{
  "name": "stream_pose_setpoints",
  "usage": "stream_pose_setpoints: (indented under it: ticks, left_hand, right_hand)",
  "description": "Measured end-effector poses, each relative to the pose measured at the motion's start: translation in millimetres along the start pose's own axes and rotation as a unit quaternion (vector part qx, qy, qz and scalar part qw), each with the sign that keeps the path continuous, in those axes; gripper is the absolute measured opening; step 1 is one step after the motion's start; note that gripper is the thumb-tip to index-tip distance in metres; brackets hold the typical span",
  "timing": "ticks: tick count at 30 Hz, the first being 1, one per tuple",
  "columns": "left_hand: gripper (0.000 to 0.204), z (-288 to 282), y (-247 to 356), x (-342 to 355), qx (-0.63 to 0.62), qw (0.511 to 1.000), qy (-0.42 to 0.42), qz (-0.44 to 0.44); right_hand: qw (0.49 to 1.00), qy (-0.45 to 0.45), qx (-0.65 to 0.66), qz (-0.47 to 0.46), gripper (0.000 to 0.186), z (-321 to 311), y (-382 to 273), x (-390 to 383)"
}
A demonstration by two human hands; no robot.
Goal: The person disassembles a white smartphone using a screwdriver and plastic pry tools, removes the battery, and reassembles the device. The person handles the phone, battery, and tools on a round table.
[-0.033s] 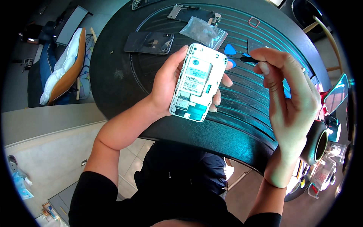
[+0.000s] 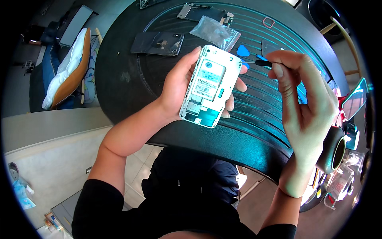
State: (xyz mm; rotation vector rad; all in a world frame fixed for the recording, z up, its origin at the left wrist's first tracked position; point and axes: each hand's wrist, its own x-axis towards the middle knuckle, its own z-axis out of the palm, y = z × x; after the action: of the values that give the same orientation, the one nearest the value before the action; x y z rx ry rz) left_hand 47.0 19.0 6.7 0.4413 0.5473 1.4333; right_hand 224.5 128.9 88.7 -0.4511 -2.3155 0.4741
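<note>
Above the table (image 2: 131, 99), the left hand (image 2: 181, 85) cradles the opened phone (image 2: 207, 87) loosely, so the screwdriver (image 2: 263, 62) pinched in the right hand (image 2: 302, 99) beside the phone could slip and gouge its exposed board.

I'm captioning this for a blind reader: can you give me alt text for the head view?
A left hand holds a white phone with its back cover off above a dark round mat, while the right hand pinches a small black screwdriver beside it. On the mat lie a dark phone back panel, a clear plastic bag and blue picks.
</note>
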Motion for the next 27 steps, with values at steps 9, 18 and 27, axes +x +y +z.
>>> stream_pose_setpoints:
  ticks: [9, 18, 27]
  left_hand:
    - [0.074, -5, -3, 2, -0.018, 0.999, 0.007, -0.031]
    - [0.074, -9, -4, 3, -0.021, 0.999, -0.010, -0.022]
    - [0.072, -11, -7, 3, -0.025, 0.999, -0.011, -0.028]
  right_hand:
    - [0.998, -0.044, -0.035, 0.037, 0.012, 3, 2, -1]
    - [0.996, -0.023, -0.066, 0.047, 0.014, 3, 3, -2]
    - [0.999, -0.017, 0.034, 0.032, 0.015, 9, 12, -4]
